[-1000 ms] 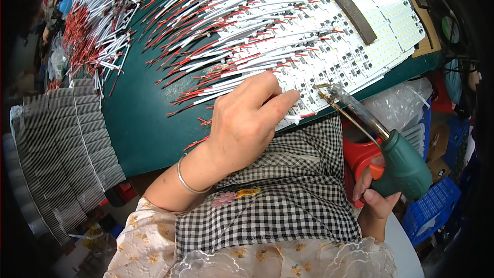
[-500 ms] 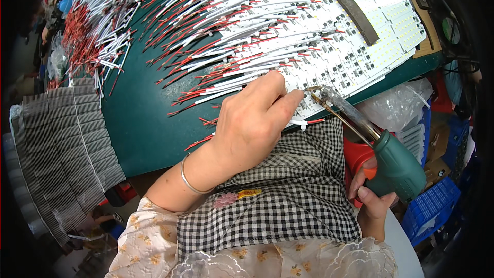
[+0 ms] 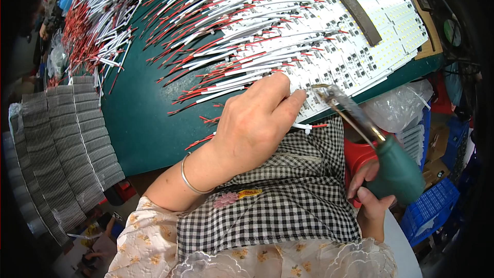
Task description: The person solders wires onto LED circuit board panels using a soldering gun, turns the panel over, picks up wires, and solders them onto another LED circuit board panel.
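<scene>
My left hand [image 3: 257,121] rests at the near edge of the green table [image 3: 139,118], fingers curled on a white wire with red ends [image 3: 309,126] and pressing on a white LED strip board [image 3: 329,72]. My right hand [image 3: 368,198] grips the green handle of a soldering iron [image 3: 381,157]. Its metal tip [image 3: 320,87] points at the board just right of my left fingertips. Many white boards with red and white wires [image 3: 247,41] fan across the table.
A pile of loose red and white wires [image 3: 98,25] lies at the far left. Stacked grey ribbed parts [image 3: 56,144] sit at the left. A dark bar [image 3: 352,2] lies over the boards. Clear plastic bags [image 3: 396,108] and blue crates [image 3: 429,211] are at the right.
The soldering iron's tip has moved left and forward onto the board next to my left fingers. My left hand has stayed nearly in place.
</scene>
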A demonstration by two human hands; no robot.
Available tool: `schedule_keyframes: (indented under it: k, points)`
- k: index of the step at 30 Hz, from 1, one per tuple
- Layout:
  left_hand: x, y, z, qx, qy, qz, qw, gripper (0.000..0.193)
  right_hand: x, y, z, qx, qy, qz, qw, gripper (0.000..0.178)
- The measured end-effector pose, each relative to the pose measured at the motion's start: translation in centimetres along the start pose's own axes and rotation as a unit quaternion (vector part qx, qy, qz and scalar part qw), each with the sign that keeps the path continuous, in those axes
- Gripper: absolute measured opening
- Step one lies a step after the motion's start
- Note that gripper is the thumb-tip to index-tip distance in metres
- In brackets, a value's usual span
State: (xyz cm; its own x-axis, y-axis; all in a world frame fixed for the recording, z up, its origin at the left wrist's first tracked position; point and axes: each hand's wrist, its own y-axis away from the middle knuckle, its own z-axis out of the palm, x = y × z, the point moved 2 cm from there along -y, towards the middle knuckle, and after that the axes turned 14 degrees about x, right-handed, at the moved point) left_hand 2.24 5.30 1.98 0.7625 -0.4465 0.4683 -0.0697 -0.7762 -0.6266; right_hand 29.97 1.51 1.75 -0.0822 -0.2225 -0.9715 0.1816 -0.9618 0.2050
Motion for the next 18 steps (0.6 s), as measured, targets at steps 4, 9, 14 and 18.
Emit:
schedule_keyframes:
  k: [4,9,14,18]
  points:
    - [-0.1,0.0,0.0,-0.001,0.006,0.003,1.000,0.024,-1.0,-0.1,0.2,0.077,-0.084,0.017,0.993,0.053]
    - [0.0,-0.2,0.0,-0.004,-0.004,0.008,1.000,0.024,-1.1,0.1,0.2,0.097,-0.064,0.037,0.993,0.059]
    - [-0.7,0.3,0.5,0.009,0.031,-0.032,0.999,0.030,-1.2,0.8,-0.5,0.097,-0.064,0.042,0.992,0.059]
    - [-1.3,0.0,0.4,-0.011,0.109,-0.057,0.992,0.041,-1.3,1.3,-0.9,0.055,-0.053,0.049,0.996,0.057]
